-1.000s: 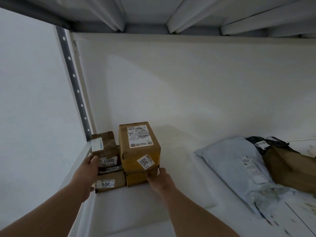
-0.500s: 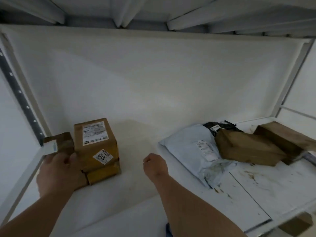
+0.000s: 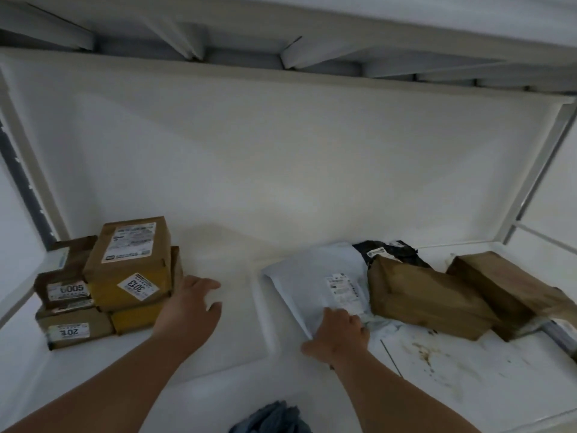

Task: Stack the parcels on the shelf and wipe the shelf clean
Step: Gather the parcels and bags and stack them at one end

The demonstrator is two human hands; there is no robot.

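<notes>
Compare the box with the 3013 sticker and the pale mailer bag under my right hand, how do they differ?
The 3013 box is a rigid brown carton stacked on other boxes at the left; the pale mailer bag is soft, grey-white and lies flat on the shelf. The right hand holds the bag; no hand grips the box. Both carry printed labels.

Brown cardboard is seen on the stacked boxes [image 3: 131, 264], sealed with glossy tape and paper labels. Smooth, pale plastic film forms the grey mailer bag [image 3: 315, 285]. The shelf board [image 3: 452, 370] is painted matt white (stained brown at the right).
</notes>
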